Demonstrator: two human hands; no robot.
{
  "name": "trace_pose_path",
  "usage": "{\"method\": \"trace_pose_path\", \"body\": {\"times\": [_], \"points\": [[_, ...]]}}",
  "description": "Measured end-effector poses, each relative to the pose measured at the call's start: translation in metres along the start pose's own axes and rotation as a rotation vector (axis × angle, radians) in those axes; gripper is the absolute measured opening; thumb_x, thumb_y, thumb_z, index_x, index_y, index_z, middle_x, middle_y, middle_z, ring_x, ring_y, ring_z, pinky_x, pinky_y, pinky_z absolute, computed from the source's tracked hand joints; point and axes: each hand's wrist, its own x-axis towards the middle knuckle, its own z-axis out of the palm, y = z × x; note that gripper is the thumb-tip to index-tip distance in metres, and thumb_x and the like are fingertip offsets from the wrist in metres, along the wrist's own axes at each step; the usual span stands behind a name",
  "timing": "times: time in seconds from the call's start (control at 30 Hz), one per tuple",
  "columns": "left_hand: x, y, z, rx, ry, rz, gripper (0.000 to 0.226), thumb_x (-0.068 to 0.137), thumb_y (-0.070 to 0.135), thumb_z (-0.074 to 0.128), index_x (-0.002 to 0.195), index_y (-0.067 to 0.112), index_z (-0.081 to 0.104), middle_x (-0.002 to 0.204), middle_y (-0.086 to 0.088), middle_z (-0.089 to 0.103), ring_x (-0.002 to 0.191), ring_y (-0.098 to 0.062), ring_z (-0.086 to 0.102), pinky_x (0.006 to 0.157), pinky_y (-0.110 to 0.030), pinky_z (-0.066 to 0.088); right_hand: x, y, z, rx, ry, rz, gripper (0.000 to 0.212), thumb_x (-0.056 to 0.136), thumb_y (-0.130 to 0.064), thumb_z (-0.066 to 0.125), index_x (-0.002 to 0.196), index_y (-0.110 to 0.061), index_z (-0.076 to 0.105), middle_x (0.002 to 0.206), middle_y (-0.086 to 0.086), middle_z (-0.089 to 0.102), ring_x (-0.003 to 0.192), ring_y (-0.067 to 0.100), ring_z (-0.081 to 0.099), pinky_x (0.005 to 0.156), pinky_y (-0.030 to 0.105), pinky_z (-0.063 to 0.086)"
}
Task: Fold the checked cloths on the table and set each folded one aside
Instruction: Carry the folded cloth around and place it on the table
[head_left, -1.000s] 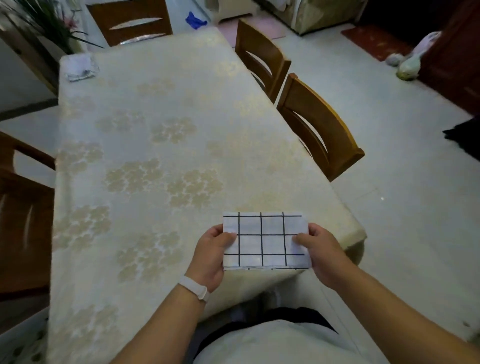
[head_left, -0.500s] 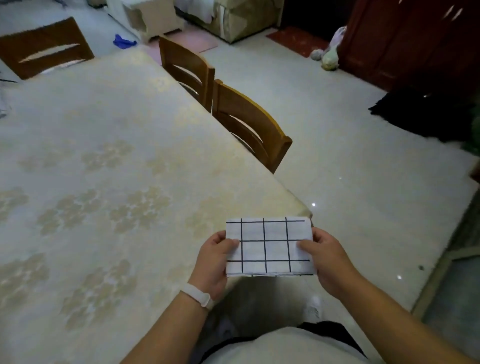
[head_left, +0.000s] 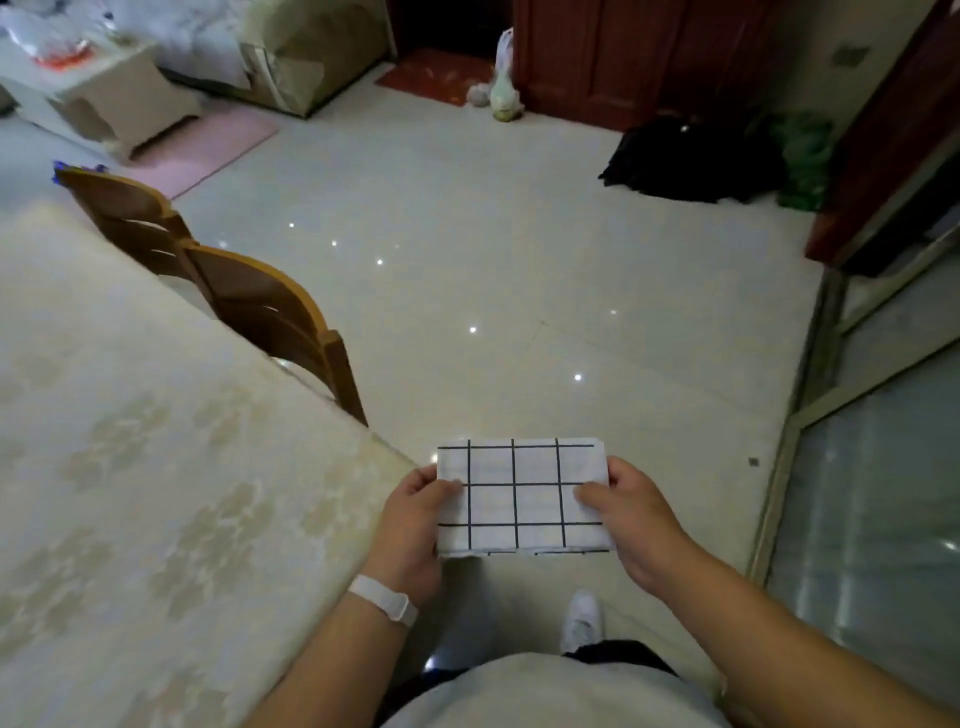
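Cloth: one checked cloth (head_left: 522, 496), white with thin black lines, folded into a small rectangle. Its layered edges show along the side nearest the person.
Place of the cloth: it is held up in the air between both hands, just beside the near corner of the bench (head_left: 130, 467) and over the floor (head_left: 493, 260). It does not touch the bench.
Left hand: the left hand (head_left: 415, 525) grips the left short edge of the cloth. The thumb lies on top and the fingers (head_left: 421, 475) are curled under the edge.
Right hand: the right hand (head_left: 631, 525) grips the right short edge in the same way, thumb on top and the other fingers bent around the edge.
Wrist: a white band (head_left: 382, 600) sits on the left wrist.
Bench: it fills the left side of the view and wears a pale covering with a flower pattern.
Chairs: two wooden chairs, a nearer one (head_left: 275, 322) and a farther one (head_left: 124, 218), stand close against the far long side of the bench.
Floor: pale shiny tiles with small spots of light. A pink mat (head_left: 208, 145) lies far to the left, and a black heap (head_left: 685, 161) lies far to the right, near a dark red door (head_left: 623, 57).
Person: a white shoe (head_left: 582, 621) shows below the cloth.
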Motion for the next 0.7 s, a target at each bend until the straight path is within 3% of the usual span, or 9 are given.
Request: {"method": "trace_pose_path", "body": {"times": [0.13,0.27,0.47,0.7], "points": [[0.006,-0.004,0.066,0.044,-0.041,-0.007,0.020,0.087,-0.002,0.057,0.106,0.003,0.061,0.102,-0.025,0.070,0.095,-0.042,0.066,0.090,-0.063,0.050,0.018,-0.012,-0.060,0.052,0.053,-0.011,0.019,0.086,0.003,0.058,0.093,-0.012,0.067,0.091,0.013,0.073,0.091,0.037,0.068,0.083,0.052,0.055],[0.010,-0.005,0.116,0.106,-0.086,-0.009,0.014,0.088,-0.003,0.055,0.095,0.006,0.063,0.083,-0.016,0.073,0.080,-0.036,0.068,0.080,-0.052,0.055,0.030,-0.017,-0.104,0.093,0.125,-0.027,0.017,0.084,0.002,0.060,0.094,-0.011,0.067,0.093,0.014,0.073,0.092,0.037,0.068,0.083,0.052,0.055],[0.026,0.002,0.164,0.207,-0.131,0.004,0.015,0.086,-0.001,0.056,0.097,0.005,0.065,0.099,-0.024,0.071,0.088,-0.038,0.066,0.082,-0.055,0.053,0.048,-0.023,-0.137,0.183,0.204,-0.018,0.019,0.084,0.002,0.059,0.092,-0.013,0.068,0.090,0.011,0.074,0.087,0.031,0.069,0.083,0.051,0.055],[0.070,0.013,0.189,0.204,-0.174,-0.022,0.018,0.087,0.003,0.057,0.103,0.006,0.064,0.101,-0.021,0.070,0.090,-0.036,0.065,0.080,-0.050,0.054,0.080,-0.040,-0.146,0.217,0.244,0.000,0.021,0.085,0.005,0.058,0.091,-0.012,0.067,0.090,0.011,0.074,0.084,0.027,0.069,0.081,0.045,0.055]]}}
